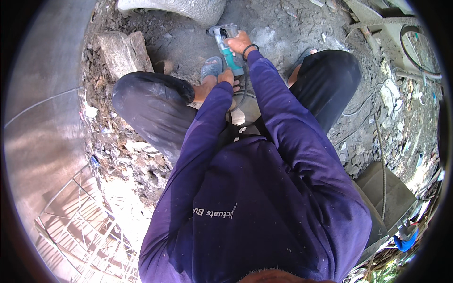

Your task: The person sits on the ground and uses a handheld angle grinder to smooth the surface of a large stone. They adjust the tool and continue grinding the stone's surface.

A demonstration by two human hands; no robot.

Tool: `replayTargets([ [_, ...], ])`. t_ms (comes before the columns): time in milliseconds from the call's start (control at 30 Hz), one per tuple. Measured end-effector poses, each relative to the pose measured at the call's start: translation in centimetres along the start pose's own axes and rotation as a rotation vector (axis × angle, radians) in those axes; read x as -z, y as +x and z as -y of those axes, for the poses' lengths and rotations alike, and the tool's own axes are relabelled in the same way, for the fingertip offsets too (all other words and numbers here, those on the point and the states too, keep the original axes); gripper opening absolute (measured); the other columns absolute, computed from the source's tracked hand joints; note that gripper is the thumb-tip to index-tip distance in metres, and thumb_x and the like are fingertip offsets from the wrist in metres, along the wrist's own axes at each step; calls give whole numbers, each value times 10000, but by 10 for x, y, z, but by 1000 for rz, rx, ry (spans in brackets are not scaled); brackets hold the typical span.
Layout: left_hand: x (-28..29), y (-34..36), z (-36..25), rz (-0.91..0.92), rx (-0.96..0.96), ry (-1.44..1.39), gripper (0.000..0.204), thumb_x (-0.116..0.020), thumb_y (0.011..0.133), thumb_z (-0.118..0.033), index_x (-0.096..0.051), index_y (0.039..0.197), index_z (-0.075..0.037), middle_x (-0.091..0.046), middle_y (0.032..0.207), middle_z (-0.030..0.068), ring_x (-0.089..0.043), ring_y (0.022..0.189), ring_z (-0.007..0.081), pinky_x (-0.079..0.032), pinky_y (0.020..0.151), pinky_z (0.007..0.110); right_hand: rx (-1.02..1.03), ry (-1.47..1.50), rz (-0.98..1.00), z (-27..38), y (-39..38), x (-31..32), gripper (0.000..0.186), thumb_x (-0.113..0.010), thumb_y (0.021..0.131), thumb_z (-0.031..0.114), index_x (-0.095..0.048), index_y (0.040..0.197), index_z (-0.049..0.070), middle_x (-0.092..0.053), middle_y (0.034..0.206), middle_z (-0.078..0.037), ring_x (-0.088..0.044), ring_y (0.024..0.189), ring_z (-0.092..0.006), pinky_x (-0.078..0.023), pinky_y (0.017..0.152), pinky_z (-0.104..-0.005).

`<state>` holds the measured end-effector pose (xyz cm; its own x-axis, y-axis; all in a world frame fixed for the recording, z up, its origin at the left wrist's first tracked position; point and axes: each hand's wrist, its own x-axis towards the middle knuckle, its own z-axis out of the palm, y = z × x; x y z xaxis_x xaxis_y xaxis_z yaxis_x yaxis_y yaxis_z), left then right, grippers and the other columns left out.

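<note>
A corded teal and grey power tool [230, 59], which looks like an angle grinder, is held low between my knees with its metal head pointing away from me. My right hand [239, 43] is closed around its front part, close to the head. At the rear end of the teal body, my left hand [227, 77] grips from the left, some of its fingers showing beneath. A dark cable [244, 96] runs from the tool's back toward my lap. The tool's working tip is too small to make out.
A pale rounded mass [188, 9] lies ahead on grey, dusty ground. A rough block [123, 54] stands beside my left knee, near a smooth grey wall [47, 94]. Wire mesh [80, 217] is at lower left. Rubble, cables and a black hose loop [413, 52] lie to the right.
</note>
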<state>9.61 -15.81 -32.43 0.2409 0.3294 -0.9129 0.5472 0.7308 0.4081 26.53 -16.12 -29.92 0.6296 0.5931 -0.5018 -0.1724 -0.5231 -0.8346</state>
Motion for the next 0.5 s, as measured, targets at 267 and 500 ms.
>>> replayTargets([
  [267, -2, 45, 29, -82, -33, -138, 720, -481, 1030, -488, -335, 1525, 14, -430, 1529, 232, -586, 1268, 398, -557, 911, 547, -61, 46, 5, -26, -14, 28, 265, -783, 788, 176, -704, 920, -40, -713, 716, -111, -667, 567, -186, -530, 541, -342],
  [500, -9, 64, 21, -70, 5, -234, 770, -462, 1035, -504, -201, 1608, -62, -349, 1601, 258, -520, 1334, 447, -502, 1003, 589, -105, 127, 59, -73, -3, 47, 297, -799, 805, 191, -677, 913, -57, -692, 708, -98, -650, 596, -179, -512, 567, -330],
])
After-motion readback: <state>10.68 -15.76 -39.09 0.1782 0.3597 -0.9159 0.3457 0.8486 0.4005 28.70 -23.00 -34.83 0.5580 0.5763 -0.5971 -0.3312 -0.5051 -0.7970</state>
